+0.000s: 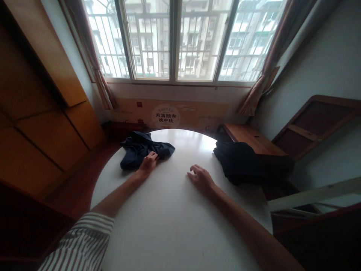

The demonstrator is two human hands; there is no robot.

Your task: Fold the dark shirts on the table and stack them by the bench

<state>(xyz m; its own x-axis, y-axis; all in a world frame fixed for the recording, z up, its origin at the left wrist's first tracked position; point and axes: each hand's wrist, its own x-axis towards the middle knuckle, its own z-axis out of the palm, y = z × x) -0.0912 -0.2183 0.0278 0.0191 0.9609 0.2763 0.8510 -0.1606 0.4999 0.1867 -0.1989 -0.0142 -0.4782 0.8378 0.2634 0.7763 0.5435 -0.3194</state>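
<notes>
- Dark blue cloth [135, 151]: one crumpled piece, on the far left part of the white table [172, 222]; its far left side reached the curved rim, and a pointed flap ran to the right.
- Left hand [148, 163]: laid on the near edge of that cloth, fingers bent and touching; the fingertips were partly hidden, so whether they pinched the fabric could not be told.
- Right hand [201, 179]: over the middle of the tabletop, holding nothing; fingers loosely curled, thumb and forefinger apart. Contact with the surface could not be judged.
- Step in hand, as judged: handling of the crumpled cloth, by the left hand alone.
- Next move, as judged: called for a sure hold on the near edge and, if both hands were wanted, a reach leftward by the right.
- Dark cloth pile [239, 162]: layered at its left side, near the right hand but apart from it; it covered the right rim, its far end lost in shadow beside the wooden desk [251, 137].
- Open room: a broad white stretch between the hands and toward the wearer.
- Tighter side: the far left rim, where a pull outward risked slipping the cloth off.
</notes>
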